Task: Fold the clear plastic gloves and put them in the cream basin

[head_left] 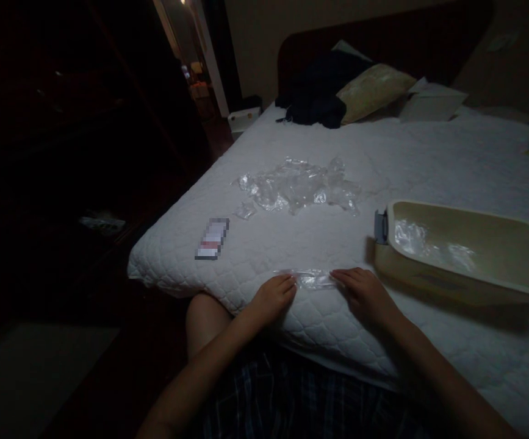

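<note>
A clear plastic bag, flattened into a narrow strip, lies on the white quilted bed near its front edge. At its left end the fingers of my left hand are closed on the plastic. My right hand has its fingers pressed together on the right end. Beyond the hands, a spread of crumpled clear plastic bags rests on the bed. To the right of my right hand stands a beige plastic bin with a grey latch, holding some shiny clear plastic inside.
A phone with a blurred screen lies left of the hands. At the headboard are dark clothes and a yellowish pillow. A small white bedside cabinet stands beyond the bed's left side. The room is dim.
</note>
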Action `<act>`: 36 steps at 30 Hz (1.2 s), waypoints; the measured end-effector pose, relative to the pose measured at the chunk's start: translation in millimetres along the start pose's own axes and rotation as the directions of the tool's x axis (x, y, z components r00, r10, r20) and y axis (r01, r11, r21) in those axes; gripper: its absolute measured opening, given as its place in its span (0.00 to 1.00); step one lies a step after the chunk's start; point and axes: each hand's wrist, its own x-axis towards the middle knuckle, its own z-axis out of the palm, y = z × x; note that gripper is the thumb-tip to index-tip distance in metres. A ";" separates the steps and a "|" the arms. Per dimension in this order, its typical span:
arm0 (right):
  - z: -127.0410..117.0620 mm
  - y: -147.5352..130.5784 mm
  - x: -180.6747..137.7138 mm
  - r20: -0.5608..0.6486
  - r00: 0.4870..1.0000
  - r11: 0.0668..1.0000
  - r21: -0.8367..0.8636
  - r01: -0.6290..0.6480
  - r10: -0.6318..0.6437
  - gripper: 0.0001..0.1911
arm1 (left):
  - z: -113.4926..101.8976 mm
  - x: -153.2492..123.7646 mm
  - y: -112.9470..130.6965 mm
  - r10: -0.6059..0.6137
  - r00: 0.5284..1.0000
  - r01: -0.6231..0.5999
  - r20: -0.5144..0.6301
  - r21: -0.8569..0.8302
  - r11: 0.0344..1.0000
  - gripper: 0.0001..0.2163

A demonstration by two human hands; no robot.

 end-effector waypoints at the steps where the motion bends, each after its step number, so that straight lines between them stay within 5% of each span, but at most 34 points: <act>1: -2.9 -6.3 2.6 -0.053 0.997 0.997 0.061 -0.056 0.059 0.17 | 2.5 -0.7 -1.1 -0.008 1.000 0.008 -0.001 -0.006 1.000 0.12; 5: -6.5 -47.7 22.4 -0.164 0.913 0.840 0.477 -0.258 0.373 0.14 | 2.0 -1.6 -1.5 -0.030 1.000 0.030 -0.005 -0.037 0.999 0.12; 9: 16.0 -79.8 45.9 0.189 0.821 0.303 0.866 -0.398 0.539 0.13 | -4.2 1.5 1.3 -0.050 0.999 0.051 0.021 -0.071 0.996 0.13; 13: 39.8 -72.2 47.0 0.459 0.605 -0.168 0.864 -0.475 0.650 0.15 | -4.5 -0.7 0.1 -0.071 0.997 0.074 0.028 -0.131 0.989 0.15; 16: 37.3 -53.9 32.9 0.510 0.550 -0.340 0.857 -0.387 0.661 0.14 | -2.9 -5.3 -2.5 -0.063 0.998 0.067 0.026 -0.223 0.972 0.17; 20: 22.7 -36.5 17.2 0.524 0.543 -0.402 0.852 -0.336 0.656 0.11 | -2.3 -7.5 -6.1 -0.169 0.986 0.154 0.014 -0.492 0.857 0.18; 24: 18.9 -29.6 15.7 0.526 0.528 -0.402 0.850 -0.339 0.666 0.09 | -5.0 -3.1 -11.1 -0.427 0.902 0.322 0.068 -0.763 0.560 0.17; 29: 16.6 -25.9 13.8 0.425 0.534 -0.267 0.898 -0.350 0.731 0.11 | -12.5 3.0 -17.8 -0.564 0.808 0.390 0.171 -0.873 0.293 0.12; 32: 13.9 -27.7 6.8 0.364 0.576 -0.130 0.904 -0.407 0.732 0.10 | -15.5 3.4 -21.0 -0.627 0.768 0.410 0.132 -0.853 0.322 0.09; 36: 16.5 -36.7 1.4 0.431 0.630 -0.031 0.840 -0.542 0.646 0.12 | -17.6 2.8 -21.1 -0.673 0.740 0.501 0.011 -0.677 0.540 0.07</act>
